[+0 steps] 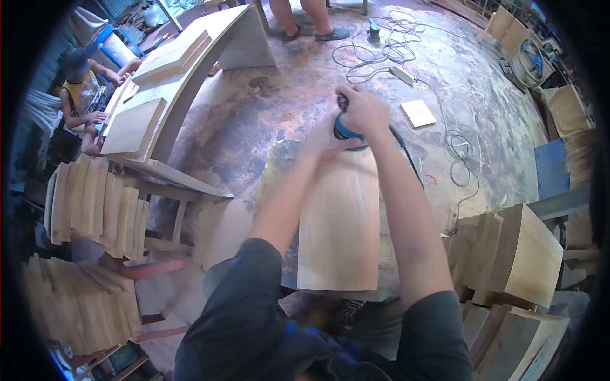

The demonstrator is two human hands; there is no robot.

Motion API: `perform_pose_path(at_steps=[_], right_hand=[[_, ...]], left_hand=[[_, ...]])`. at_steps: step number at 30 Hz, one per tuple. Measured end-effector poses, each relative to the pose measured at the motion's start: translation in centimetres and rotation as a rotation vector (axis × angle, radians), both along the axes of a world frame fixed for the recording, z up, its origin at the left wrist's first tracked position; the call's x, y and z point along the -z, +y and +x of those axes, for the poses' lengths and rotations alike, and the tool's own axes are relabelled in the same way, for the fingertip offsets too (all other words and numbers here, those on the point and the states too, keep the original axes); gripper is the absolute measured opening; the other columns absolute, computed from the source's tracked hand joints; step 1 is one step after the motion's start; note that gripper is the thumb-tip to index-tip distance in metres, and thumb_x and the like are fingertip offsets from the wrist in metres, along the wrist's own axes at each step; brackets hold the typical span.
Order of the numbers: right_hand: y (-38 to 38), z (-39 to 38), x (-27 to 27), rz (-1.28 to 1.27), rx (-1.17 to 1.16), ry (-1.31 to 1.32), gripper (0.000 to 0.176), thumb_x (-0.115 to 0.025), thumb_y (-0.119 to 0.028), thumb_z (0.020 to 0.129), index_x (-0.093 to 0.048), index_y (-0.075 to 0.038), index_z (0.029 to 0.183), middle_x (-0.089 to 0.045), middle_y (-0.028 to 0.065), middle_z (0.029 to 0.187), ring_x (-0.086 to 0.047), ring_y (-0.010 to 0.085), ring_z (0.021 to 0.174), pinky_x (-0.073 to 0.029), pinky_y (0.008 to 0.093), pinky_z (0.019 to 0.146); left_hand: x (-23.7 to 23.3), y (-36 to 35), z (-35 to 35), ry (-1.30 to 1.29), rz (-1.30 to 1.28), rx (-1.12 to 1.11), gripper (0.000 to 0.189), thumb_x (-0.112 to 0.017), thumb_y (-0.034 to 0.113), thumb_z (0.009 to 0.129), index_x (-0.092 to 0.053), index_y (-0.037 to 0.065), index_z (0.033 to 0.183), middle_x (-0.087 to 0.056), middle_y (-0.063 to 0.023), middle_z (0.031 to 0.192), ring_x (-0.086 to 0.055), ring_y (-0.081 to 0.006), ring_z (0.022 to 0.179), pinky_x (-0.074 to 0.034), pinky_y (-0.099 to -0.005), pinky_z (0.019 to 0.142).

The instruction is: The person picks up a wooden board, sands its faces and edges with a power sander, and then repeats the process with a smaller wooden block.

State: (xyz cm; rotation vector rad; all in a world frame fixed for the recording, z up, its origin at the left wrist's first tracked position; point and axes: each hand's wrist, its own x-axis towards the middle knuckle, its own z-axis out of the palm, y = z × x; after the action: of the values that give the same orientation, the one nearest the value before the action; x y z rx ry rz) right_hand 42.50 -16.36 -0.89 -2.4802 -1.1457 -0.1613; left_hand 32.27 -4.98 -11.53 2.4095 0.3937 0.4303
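A pale wooden board (340, 228) lies lengthwise in front of me on a worn, dusty support. At its far end sits a teal and black power sander (347, 127), partly hidden by my hands. My right hand (368, 113) is closed around the sander's upper black part. Lower down on the near left side, my left hand (325, 135) grips the sander's body, slightly blurred. A dark cord (410, 155) runs down to the right, past my right forearm.
Stacked wooden boards stand at left (95, 203) and right (524, 254). A seated person (82, 95) is beside a long table (219, 28) with boards on it. Across the floor lie tangled cords, a power strip (401, 75), another sander (373, 32) and a small board (418, 113). Someone's legs show beyond.
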Motion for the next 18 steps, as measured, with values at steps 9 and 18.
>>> perform_pose_path(at_steps=[9, 18], right_hand=[[-16.5, -8.0, -0.7, 0.005, 0.146, 0.049, 0.057, -0.072, -0.016, 0.081, -0.075, -0.033, 0.135, -0.073, 0.0068, 0.134, -0.071, 0.0369, 0.124, -0.06, 0.05, 0.102], [-26.7, -18.3, -5.2, 0.045, 0.267, 0.295, 0.073, -0.081, -0.018, 0.069, -0.073, -0.031, 0.141, -0.073, 0.0069, 0.134, -0.072, 0.0339, 0.125, -0.059, 0.0486, 0.101]], left_hand=[[1.1, -3.6, -7.9, 0.157, 0.06, -0.052, 0.08, -0.057, 0.065, 0.106, -0.054, 0.012, 0.166, -0.065, -0.0168, 0.157, -0.052, -0.0352, 0.153, -0.022, -0.053, 0.136], [3.9, -21.8, -33.7, -0.599, -0.787, -0.671, 0.073, -0.08, 0.024, 0.101, -0.048, -0.003, 0.161, -0.053, -0.0199, 0.163, -0.046, -0.0341, 0.156, -0.036, -0.0447, 0.129]])
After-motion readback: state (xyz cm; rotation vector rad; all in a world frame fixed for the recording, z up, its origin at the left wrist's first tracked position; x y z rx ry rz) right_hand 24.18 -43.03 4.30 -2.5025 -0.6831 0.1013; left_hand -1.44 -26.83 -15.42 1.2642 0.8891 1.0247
